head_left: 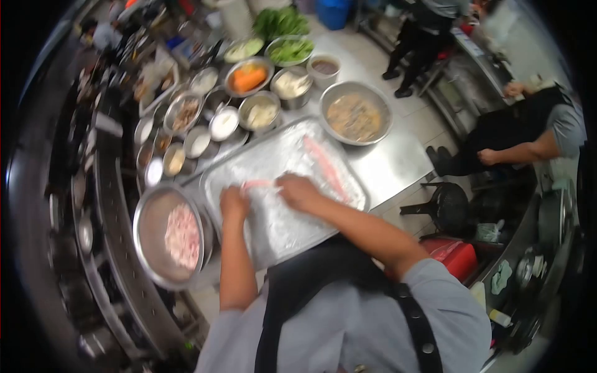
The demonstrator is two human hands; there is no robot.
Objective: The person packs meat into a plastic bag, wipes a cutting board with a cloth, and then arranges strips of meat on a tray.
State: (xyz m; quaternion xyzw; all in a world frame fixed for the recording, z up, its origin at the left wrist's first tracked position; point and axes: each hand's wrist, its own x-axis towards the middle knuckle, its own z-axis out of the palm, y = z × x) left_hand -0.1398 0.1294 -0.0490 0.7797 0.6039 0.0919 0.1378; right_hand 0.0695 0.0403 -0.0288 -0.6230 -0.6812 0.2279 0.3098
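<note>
A thin pale-pink strip of what looks like raw meat (258, 183) stretches between my two hands above a large metal tray (280, 239). My left hand (234, 204) is closed on its left end. At the other end my right hand (300, 193) has its fingers pinched together; the exact contact is blurred. White powder or a wet film seems to coat the tray's bottom. Along the tray's right side lies a longer pink row of similar pieces (326, 168). Left of the tray, a deep steel bowl (144, 217) holds chopped pink meat (183, 236).
A wide bowl (387, 118) of brownish mixture stands beyond the tray's right corner. Several steel bowls of ingredients crowd the far left, including orange pieces (249, 78) and leafy greens (280, 23). Another person (522, 133) is at the right; a black stool (448, 205) stands nearby.
</note>
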